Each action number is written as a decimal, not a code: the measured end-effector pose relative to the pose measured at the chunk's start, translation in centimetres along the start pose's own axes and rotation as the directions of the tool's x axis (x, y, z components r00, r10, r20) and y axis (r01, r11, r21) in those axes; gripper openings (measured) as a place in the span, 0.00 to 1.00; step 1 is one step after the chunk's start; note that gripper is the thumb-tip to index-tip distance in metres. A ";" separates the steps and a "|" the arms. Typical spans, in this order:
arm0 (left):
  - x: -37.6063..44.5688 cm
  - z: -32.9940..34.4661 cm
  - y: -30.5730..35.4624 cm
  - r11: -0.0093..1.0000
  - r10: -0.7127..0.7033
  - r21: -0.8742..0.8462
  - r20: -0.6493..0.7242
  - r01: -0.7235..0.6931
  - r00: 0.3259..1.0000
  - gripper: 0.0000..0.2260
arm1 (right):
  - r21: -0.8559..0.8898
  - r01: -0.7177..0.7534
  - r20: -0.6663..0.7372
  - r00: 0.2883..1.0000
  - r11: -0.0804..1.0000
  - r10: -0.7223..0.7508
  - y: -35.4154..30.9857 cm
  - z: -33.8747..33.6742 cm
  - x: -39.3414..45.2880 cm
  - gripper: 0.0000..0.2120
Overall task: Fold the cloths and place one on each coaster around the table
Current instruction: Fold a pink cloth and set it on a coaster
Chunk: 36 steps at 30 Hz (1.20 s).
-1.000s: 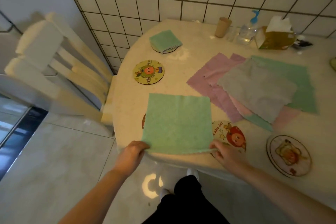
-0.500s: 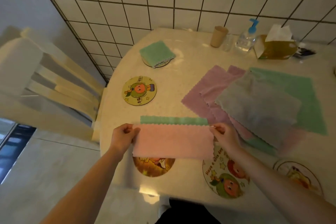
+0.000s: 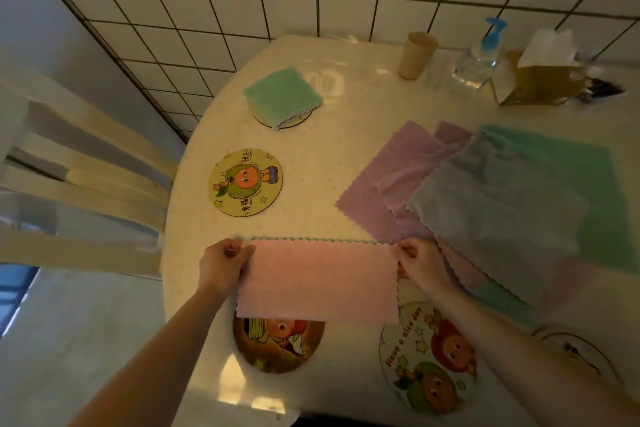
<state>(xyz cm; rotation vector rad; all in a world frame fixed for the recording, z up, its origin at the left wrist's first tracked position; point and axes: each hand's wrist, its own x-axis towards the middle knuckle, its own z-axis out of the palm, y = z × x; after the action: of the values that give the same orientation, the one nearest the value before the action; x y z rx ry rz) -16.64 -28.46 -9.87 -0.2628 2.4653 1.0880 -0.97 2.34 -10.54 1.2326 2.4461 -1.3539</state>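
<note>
On far coaster (image 3: 289,121), folded green cloth (image 3: 282,95)

The left hand (image 3: 221,265) and right hand (image 3: 417,262) each pinch a far corner of a half-folded cloth (image 3: 318,282), pink side up with a green edge showing along the far side. It partly covers a near coaster (image 3: 278,348). A folded green cloth (image 3: 282,95) rests on the far coaster (image 3: 298,120). Unfolded cloths (image 3: 502,204) lie stacked at right on the table (image 3: 346,166).
</note>
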 end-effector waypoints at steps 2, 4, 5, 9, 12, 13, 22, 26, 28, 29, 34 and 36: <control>0.1 0.1 0.3 1.000 -0.005 0.022 -0.007 0.005 1.000 0.10 | 0.005 -0.010 -0.001 1.000 1.000 0.010 -0.2 0.0 0.0 0.03; 0.3 0.2 0.5 0.999 -0.007 0.051 -0.024 0.008 1.000 0.10 | 0.011 -0.007 0.009 1.000 1.000 0.007 -0.3 0.0 0.1 0.03; 0.3 0.2 0.6 0.998 -0.005 0.067 -0.030 0.007 1.000 0.10 | 0.014 -0.001 0.011 1.000 1.000 0.001 -0.3 0.0 0.1 0.04; 0.1 0.1 0.7 0.999 -0.009 0.049 -0.067 0.012 0.998 0.11 | 0.038 0.006 0.004 1.000 0.999 -0.006 -0.2 0.0 0.3 0.04; -0.8 0.0 0.7 0.996 -0.007 -0.091 -0.048 0.003 0.999 0.12 | 0.059 0.016 -0.057 0.998 0.998 -0.012 -0.7 -0.3 -0.7 0.05; -1.5 0.0 0.7 0.994 0.010 -0.111 -0.036 -0.014 0.999 0.13 | 0.060 0.038 -0.081 0.996 0.997 -0.033 -1.0 -0.5 -1.5 0.06; -9.5 2.9 -4.0 0.427 0.769 0.297 0.377 -0.854 0.516 0.18 | -0.414 0.781 0.422 0.620 0.468 -0.661 1.8 2.4 -9.9 0.22; -10.0 3.7 -6.5 0.283 0.739 0.381 0.498 -0.880 0.453 0.19 | -0.469 0.824 0.537 0.552 0.318 -0.638 3.4 2.6 -10.1 0.35; -9.8 2.9 -7.4 0.277 0.701 0.427 0.522 -0.861 0.485 0.20 | -0.497 0.819 0.555 0.554 0.287 -0.620 3.9 2.1 -10.1 0.40; -9.7 2.3 -7.7 0.273 0.687 0.442 0.532 -0.855 0.495 0.21 | -0.510 0.817 0.564 0.553 0.268 -0.613 4.0 1.8 -10.3 0.42; -8.6 -0.4 -8.4 0.252 0.634 0.513 0.553 -0.821 0.540 0.30 | -0.557 0.809 0.582 0.543 0.189 -0.605 3.3 1.8 -10.4 0.42; -8.5 -0.8 -8.0 0.244 0.614 0.537 0.559 -0.808 0.557 0.33 | -0.577 0.801 0.586 0.541 0.158 -0.603 2.7 1.8 -10.6 0.42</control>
<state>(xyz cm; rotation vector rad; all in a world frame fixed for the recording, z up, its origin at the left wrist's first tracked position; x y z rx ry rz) -6.65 -34.50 -10.78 1.3521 2.5342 0.1408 7.50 -4.70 -8.97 -0.4074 2.9196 -0.1088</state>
